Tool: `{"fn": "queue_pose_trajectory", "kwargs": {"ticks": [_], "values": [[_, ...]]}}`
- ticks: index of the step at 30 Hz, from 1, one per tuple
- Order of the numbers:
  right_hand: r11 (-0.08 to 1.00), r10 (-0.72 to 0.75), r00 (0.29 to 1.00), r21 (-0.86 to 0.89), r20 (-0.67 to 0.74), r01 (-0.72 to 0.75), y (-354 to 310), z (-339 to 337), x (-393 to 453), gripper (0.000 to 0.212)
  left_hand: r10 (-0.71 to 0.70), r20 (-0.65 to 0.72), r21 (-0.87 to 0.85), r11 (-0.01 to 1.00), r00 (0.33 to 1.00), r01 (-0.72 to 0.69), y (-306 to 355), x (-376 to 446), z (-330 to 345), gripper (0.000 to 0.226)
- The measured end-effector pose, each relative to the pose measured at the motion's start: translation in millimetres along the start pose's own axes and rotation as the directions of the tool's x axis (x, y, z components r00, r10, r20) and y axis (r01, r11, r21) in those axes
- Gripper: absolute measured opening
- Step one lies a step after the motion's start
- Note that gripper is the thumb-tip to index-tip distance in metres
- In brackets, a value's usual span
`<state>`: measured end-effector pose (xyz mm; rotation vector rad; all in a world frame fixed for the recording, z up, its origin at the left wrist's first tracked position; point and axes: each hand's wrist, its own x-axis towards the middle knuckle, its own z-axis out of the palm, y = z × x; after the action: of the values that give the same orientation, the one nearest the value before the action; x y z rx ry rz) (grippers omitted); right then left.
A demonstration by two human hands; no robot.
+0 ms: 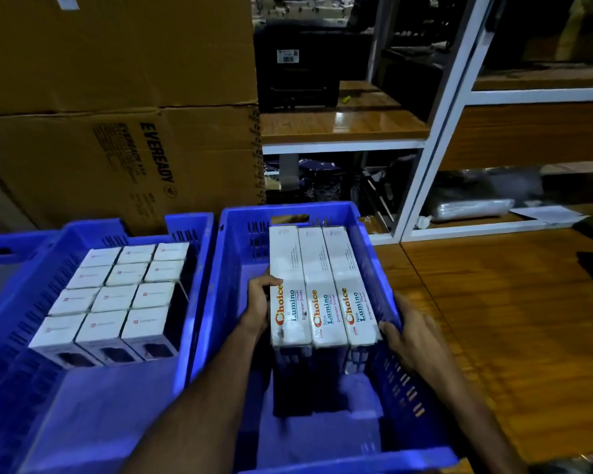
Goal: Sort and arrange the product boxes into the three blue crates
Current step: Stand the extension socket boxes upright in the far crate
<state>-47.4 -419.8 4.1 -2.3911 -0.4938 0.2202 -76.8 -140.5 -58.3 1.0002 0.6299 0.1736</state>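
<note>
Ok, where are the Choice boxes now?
Head view: three Choice boxes stand side by side in the right crate, against its far wall, between left hand and right hand.

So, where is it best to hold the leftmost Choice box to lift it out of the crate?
Grip the leftmost Choice box across its near end, from above and the left. It stands on edge tight against the middle box, so only its left face, beside open crate floor, offers fingers room.

**Plastic, card and polished wood**

The hands (259,302) grip glossy white card boxes (322,285) inside a smooth blue plastic crate (240,254). Beside the grip, the wooden floor (493,302) shines; behind it stand matt brown corrugated cartons (117,131).
</note>
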Motion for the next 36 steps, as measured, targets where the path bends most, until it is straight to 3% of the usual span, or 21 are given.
{"fn": "queue_pose_trajectory", "kwargs": {"ticks": [3, 8, 16, 22, 29, 34, 36], "values": [[1.0, -0.009, 1.0, 0.026, 0.007, 0.009, 1.6, 0.0, 0.6, 0.053, 0.03, -0.037, 0.039, 0.999, 0.999, -0.029, -5.6, 10.6, -4.6, 0.075], [0.998, -0.003, 1.0, 0.056, 0.003, 0.003, 1.8, 2.6, 2.4, 0.052, 0.034, -0.005, 0.027, 0.999, 0.999, -0.034, -15.3, 27.9, -13.6, 0.101], [0.975, 0.116, 0.993, 0.188, 0.026, -0.119, -10.2, -0.9, -1.3, 0.055, 0.049, -0.043, 0.082, 0.996, 0.998, -0.045, -7.9, 12.2, -10.9, 0.068], [0.946, 0.209, 0.977, 0.245, 0.043, -0.213, -13.3, 2.2, -1.6, 0.058, 0.078, -0.116, 0.255, 0.966, 0.99, -0.046, -4.0, 5.2, -9.1, 0.042], [0.991, 0.133, 0.991, 0.012, 0.021, -0.133, -17.1, 0.1, -6.1, 0.063, 0.089, -0.198, 0.314, 0.949, 0.976, -0.023, 2.6, -13.4, -8.8, 0.059], [0.968, 0.043, 0.999, -0.246, -0.007, -0.044, -21.6, -5.1, -10.8, 0.062, 0.155, -0.262, 0.411, 0.911, 0.953, -0.035, 23.8, -45.3, 1.7, 0.04], [0.945, 0.002, 1.0, -0.327, -0.019, -0.008, -21.6, -6.2, -13.7, 0.069, 0.222, -0.219, 0.444, 0.89, 0.95, -0.106, 31.9, -61.7, 4.2, 0.04]]}}
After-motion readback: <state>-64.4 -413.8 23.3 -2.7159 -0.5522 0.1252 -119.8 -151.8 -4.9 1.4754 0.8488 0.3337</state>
